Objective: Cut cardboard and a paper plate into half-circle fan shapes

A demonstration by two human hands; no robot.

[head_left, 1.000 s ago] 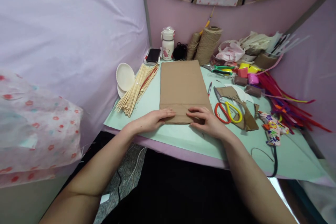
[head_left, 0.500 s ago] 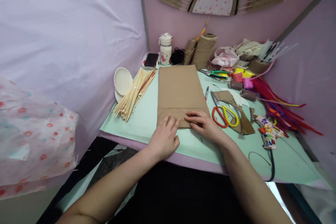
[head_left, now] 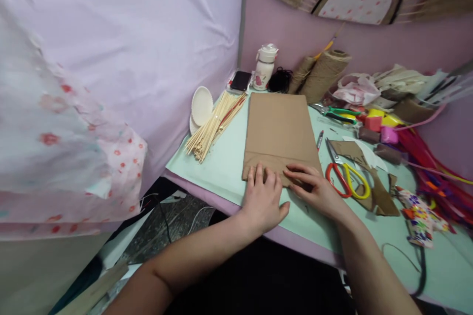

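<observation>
A rectangular sheet of brown cardboard point(head_left: 279, 123) lies flat on the table, with a crease across its near part and faint curved lines below it. My left hand point(head_left: 264, 197) rests with fingers spread over the cardboard's near edge. At its near right part, my right hand point(head_left: 312, 184) touches the sheet with fingers stretched out, nothing held in them. Scissors point(head_left: 345, 174) with one red and one yellow handle lie just right of my right hand, partly over cut cardboard scraps point(head_left: 382, 194). A pen point(head_left: 320, 140) lies beside the sheet's right edge.
Wooden sticks point(head_left: 216, 128) and white paper plates point(head_left: 202, 106) are on the left. Along the back stand a phone point(head_left: 241, 80), a white bottle point(head_left: 264, 68) and twine spools point(head_left: 327, 76). Pliers point(head_left: 338, 113), clay packs point(head_left: 369, 134) and pipe cleaners point(head_left: 424, 167) crowd the right; a glue gun point(head_left: 419, 219) lies nearer.
The view has swung left, so everything appears further right. My left hand's fingers are more spread and lie nearer the cardboard's left corner. My right hand stays on the sheet.
</observation>
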